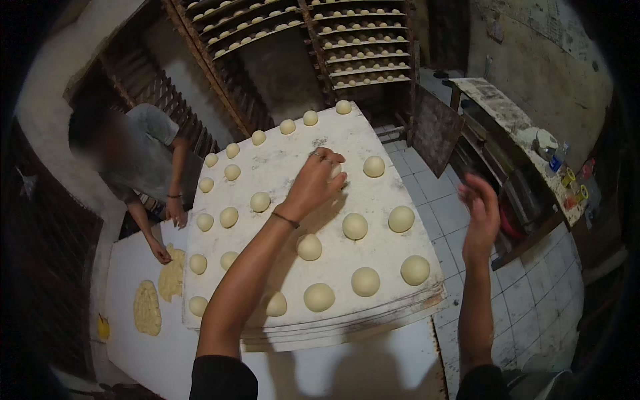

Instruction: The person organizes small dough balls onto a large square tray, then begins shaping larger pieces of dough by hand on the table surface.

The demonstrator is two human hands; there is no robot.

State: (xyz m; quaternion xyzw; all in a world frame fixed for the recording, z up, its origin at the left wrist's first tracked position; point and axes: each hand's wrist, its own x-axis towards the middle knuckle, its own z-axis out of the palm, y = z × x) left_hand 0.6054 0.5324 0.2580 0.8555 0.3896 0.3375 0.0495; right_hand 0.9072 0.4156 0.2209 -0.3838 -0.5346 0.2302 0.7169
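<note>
The floury board has a bare patch beside the left hand, with round dough balls about it. The left arm blocks the way nearer in. The right hand has open air above the floor.

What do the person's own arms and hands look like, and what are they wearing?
The arms are bare below short, dark sleeves. The left hand has a thin, dark band at its wrist and what looks like a ring. No band shows at the right hand's wrist.
</note>
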